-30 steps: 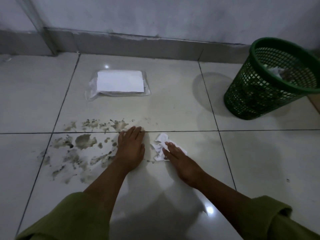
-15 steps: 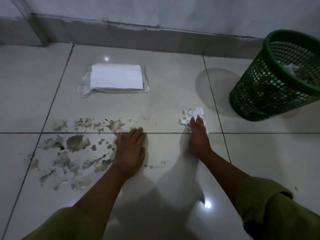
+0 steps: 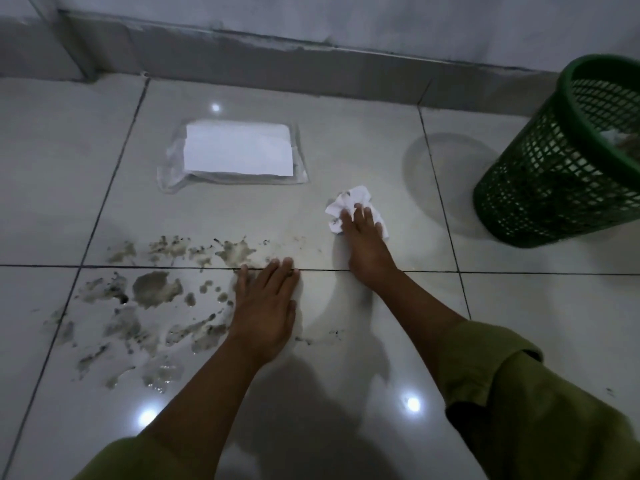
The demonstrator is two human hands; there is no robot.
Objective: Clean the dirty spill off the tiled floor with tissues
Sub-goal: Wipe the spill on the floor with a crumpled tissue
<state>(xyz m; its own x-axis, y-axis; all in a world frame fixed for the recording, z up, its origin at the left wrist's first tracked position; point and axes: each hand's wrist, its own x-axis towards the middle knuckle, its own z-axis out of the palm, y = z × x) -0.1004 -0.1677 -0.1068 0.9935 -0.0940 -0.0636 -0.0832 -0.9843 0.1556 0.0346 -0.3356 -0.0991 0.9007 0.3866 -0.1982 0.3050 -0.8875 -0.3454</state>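
A muddy grey-brown spill point(image 3: 152, 292) is spread in blotches over the glossy tiled floor point(image 3: 363, 161), across a grout line at the left. My left hand point(image 3: 265, 306) lies flat on the floor at the spill's right edge, fingers straight. My right hand point(image 3: 363, 237) presses a crumpled white tissue point(image 3: 349, 199), stained dark in places, onto the tile to the right of the spill, fingers extended over it. A pack of white tissues point(image 3: 235, 154) in clear plastic lies on the tile beyond the spill.
A green mesh wastebasket point(image 3: 568, 161) with crumpled tissues inside stands at the right. A grey skirting and wall point(image 3: 311, 57) run along the back. Small dark specks point(image 3: 332, 332) dot the tile between my arms.
My right hand has slid the crumpled tissue away from me and to the right, from beside my left hand to the far tile. My left hand has stayed planted.
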